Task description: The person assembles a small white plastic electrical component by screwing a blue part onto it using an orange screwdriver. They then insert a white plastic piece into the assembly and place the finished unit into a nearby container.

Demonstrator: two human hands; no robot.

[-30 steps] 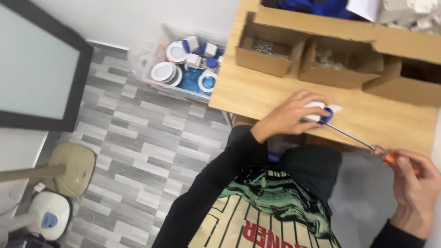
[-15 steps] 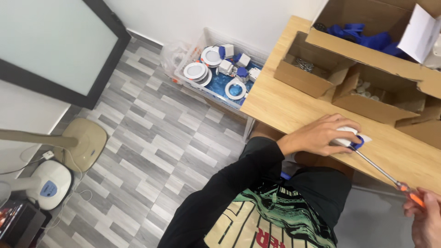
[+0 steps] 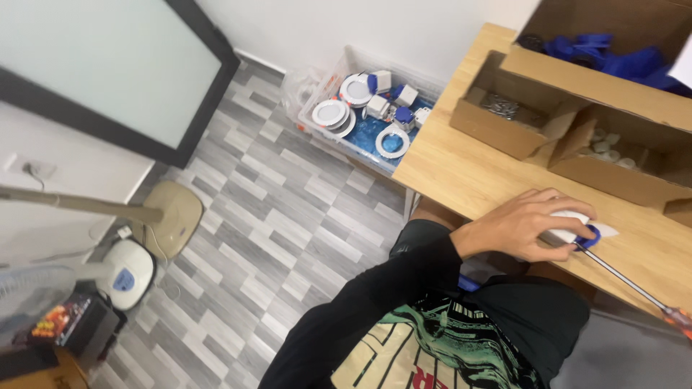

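Wooden tabletop (image 3: 468, 173) over grey plank floor, cardboard boxes (image 3: 504, 119) along the back.
Left hand (image 3: 526, 225) at the near edge, fingers closed over a small white and blue part (image 3: 580, 229); screwdriver (image 3: 627, 277) tip at that part, orange handle at the frame's edge; right hand out of view.

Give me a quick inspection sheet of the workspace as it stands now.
Surface: wooden table, bare near its edge.
Job's things: white and blue part under left hand; screwdriver tip at it.
Clutter: cardboard boxes holding small parts.
Hands: left hand's fingers on the part; right hand out of view.
Cables: wall plug lead.
Surroundings: bin of round white fittings, fan base on grey floor.
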